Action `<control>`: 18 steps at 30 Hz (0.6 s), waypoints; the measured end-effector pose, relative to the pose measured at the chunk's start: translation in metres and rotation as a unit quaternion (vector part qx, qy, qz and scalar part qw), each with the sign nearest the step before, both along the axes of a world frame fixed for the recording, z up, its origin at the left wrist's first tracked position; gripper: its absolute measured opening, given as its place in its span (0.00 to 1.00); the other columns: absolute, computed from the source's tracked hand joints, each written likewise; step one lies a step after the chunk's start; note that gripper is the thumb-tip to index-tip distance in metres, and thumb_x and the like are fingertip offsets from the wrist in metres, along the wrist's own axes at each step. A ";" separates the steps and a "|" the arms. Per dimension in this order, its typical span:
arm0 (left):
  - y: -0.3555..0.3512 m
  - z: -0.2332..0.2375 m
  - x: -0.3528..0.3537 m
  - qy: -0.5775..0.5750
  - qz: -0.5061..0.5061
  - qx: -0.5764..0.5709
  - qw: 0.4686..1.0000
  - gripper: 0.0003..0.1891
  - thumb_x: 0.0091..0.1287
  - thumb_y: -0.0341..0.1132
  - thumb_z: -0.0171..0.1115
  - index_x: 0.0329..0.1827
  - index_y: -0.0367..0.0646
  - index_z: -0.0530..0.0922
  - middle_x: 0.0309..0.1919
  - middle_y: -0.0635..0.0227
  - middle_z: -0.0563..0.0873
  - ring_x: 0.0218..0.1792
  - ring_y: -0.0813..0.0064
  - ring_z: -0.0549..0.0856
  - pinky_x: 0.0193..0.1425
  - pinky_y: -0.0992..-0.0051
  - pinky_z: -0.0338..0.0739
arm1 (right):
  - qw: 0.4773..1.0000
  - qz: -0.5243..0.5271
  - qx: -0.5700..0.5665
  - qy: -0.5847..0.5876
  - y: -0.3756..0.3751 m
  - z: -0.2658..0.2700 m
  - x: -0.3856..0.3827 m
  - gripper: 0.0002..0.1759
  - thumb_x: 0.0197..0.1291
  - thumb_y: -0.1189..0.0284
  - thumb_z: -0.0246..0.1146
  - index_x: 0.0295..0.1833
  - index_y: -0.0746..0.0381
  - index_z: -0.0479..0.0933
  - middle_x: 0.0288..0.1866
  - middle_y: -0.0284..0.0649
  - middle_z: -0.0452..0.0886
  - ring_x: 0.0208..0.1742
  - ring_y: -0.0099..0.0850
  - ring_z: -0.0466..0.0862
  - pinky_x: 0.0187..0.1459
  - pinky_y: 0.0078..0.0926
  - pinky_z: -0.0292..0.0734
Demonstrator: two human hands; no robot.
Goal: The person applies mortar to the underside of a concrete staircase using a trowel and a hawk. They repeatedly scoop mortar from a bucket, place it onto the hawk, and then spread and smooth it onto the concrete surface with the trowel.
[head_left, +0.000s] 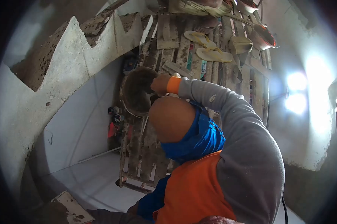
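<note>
My right hand (160, 84), below an orange cuff, is closed at the rim of a round dark basin (128, 101). Its fingers point down into the basin, and what they grip is mostly hidden; a pale strip shows just below them. The basin holds a grey-brown material and stands on the plank platform, beside my bent knee (172, 117). At the lower left, a dark sleeve (112, 216) reaches toward a flat pale board (72, 209) with dark smears. My left hand is not visible there, so I cannot see whether it holds the board.
A sawtooth-edged concrete stair (73, 56) rises on the left. The slatted wooden platform (138, 149) has gaps between planks. On it lie yellow sandals (213, 55) and a loose wood piece (176, 69). A bucket (263, 37) stands far right. Bright lamps (296, 93) glare near the right wall.
</note>
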State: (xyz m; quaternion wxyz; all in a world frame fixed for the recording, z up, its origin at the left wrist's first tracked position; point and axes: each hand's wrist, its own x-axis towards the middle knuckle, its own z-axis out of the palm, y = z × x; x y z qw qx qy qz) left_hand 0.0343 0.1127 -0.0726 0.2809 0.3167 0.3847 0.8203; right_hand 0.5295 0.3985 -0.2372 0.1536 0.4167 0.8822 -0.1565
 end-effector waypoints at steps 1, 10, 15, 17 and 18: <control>-0.002 0.000 0.000 -0.001 0.003 0.000 1.000 0.27 0.69 0.49 0.45 0.66 0.43 0.61 0.61 0.60 0.70 0.58 0.60 0.72 0.63 0.59 0.68 | 1.000 -0.005 -0.009 0.009 -0.001 0.002 0.003 0.12 0.48 0.69 0.61 0.39 0.61 0.81 0.33 0.46 0.82 0.39 0.42 0.83 0.39 0.40 0.78; -0.015 -0.002 -0.003 -0.006 0.020 0.005 1.000 0.27 0.69 0.49 0.46 0.66 0.43 0.61 0.61 0.60 0.70 0.59 0.61 0.72 0.63 0.59 0.68 | 0.989 -0.054 -0.011 0.140 -0.007 -0.028 0.033 0.22 0.46 0.61 0.65 0.46 0.61 0.76 0.38 0.49 0.81 0.44 0.48 0.80 0.44 0.44 0.74; -0.026 -0.002 -0.003 -0.006 0.029 0.006 1.000 0.27 0.69 0.49 0.46 0.66 0.43 0.61 0.61 0.60 0.70 0.59 0.61 0.72 0.63 0.59 0.68 | 0.975 -0.102 -0.048 0.191 -0.016 -0.027 0.040 0.26 0.47 0.59 0.66 0.50 0.63 0.74 0.43 0.50 0.80 0.47 0.47 0.80 0.46 0.43 0.74; -0.029 -0.001 -0.004 -0.004 0.031 0.006 0.999 0.27 0.69 0.48 0.46 0.66 0.43 0.61 0.61 0.61 0.70 0.59 0.61 0.72 0.63 0.59 0.68 | 0.968 -0.110 -0.055 0.220 -0.020 -0.028 0.044 0.26 0.47 0.59 0.66 0.49 0.63 0.74 0.43 0.50 0.80 0.45 0.47 0.80 0.45 0.44 0.73; -0.031 -0.001 -0.003 -0.005 0.033 0.005 0.999 0.27 0.69 0.48 0.46 0.66 0.43 0.61 0.61 0.61 0.70 0.59 0.61 0.72 0.63 0.59 0.68 | 0.964 -0.112 -0.057 0.232 -0.023 -0.026 0.045 0.25 0.48 0.58 0.66 0.49 0.62 0.74 0.43 0.49 0.80 0.45 0.47 0.80 0.44 0.44 0.73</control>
